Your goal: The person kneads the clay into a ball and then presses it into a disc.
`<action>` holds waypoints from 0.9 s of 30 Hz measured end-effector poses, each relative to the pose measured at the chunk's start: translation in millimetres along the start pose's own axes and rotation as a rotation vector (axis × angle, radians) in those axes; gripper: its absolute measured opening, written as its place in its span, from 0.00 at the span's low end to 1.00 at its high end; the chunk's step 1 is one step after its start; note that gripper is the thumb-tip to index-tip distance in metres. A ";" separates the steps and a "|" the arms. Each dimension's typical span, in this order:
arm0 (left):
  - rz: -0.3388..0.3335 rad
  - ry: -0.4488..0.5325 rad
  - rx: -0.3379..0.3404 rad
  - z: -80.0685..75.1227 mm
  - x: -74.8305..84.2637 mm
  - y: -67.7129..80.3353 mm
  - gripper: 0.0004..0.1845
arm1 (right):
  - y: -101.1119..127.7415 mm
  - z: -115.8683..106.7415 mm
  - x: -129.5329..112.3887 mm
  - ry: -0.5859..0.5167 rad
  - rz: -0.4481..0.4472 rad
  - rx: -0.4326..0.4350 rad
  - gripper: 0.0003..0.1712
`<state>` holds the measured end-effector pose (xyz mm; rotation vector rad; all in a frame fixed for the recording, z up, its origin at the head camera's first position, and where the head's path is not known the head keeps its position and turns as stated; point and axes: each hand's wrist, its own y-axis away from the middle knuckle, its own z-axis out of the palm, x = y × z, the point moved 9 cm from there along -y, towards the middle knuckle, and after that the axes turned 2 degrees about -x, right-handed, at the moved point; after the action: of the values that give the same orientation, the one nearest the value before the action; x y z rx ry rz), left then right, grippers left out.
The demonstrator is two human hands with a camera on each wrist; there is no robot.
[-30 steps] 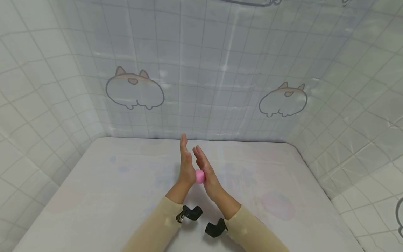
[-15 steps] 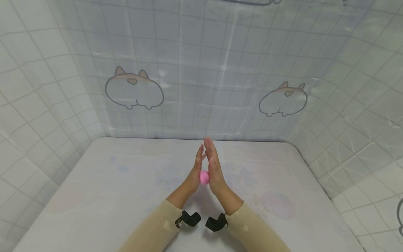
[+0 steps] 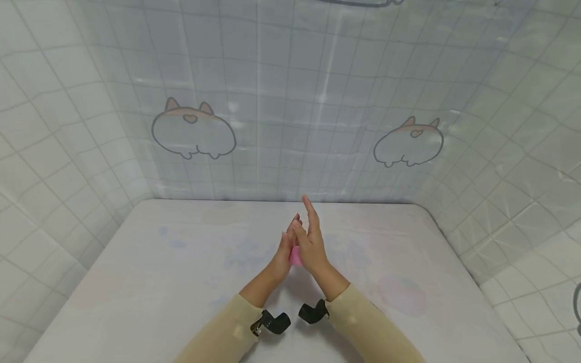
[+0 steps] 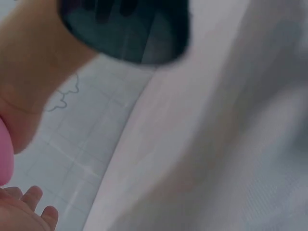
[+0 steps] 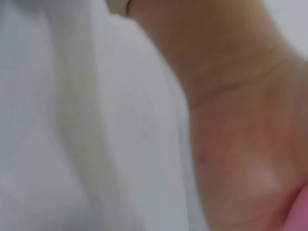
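Head view: my left hand (image 3: 282, 252) and right hand (image 3: 310, 243) are pressed palm to palm above the middle of the table (image 3: 136, 282), nearer its far edge, with a pink ball (image 3: 295, 257) squeezed between the palms. Fingers on both hands are mostly straight; the right forefinger points up, the left fingertips lie against the right fingers. Only a sliver of the ball shows here. Left wrist view: the ball (image 4: 4, 154) is cut off at the left edge beside the heel of the hand. Right wrist view: blurred; only a pink corner (image 5: 301, 211) beneath the palm. Ball's full shape hidden.
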<state>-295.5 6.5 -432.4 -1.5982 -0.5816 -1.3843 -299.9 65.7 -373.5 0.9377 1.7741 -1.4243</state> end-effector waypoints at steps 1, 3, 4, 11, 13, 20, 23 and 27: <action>-0.003 0.020 -0.002 0.5 0.9 0.5 0.49 | 0.1 -1.2 -3.6 0.013 0.005 0.005 0.36; -0.008 0.053 -0.006 1.7 2.5 1.7 0.47 | 0.4 -2.9 -7.5 0.025 0.021 0.005 0.35; -0.009 0.066 -0.007 2.2 3.5 2.3 0.47 | 0.4 -3.5 -10.6 0.028 0.026 0.004 0.35; 0.069 0.072 0.047 -0.9 15.2 0.6 0.44 | -3.8 2.6 23.1 0.048 0.026 -0.061 0.35; 0.091 0.068 0.076 -3.3 18.7 0.1 0.45 | -3.6 6.5 32.5 0.017 0.051 -0.094 0.35; 0.149 0.046 0.206 -15.2 30.3 0.2 0.48 | 4.6 25.1 41.5 -0.176 0.108 -0.202 0.42; 0.179 0.006 0.269 -21.3 33.3 -0.4 0.47 | 9.6 31.0 35.8 -0.190 0.083 -0.230 0.43; 0.195 -0.080 0.370 -30.4 34.3 1.3 0.50 | 17.9 37.5 25.7 -0.218 0.018 -0.267 0.43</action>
<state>-301.1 -27.3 -401.9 -1.3734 -0.6674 -1.0055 -295.6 34.7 -411.0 0.6327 1.7327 -1.1923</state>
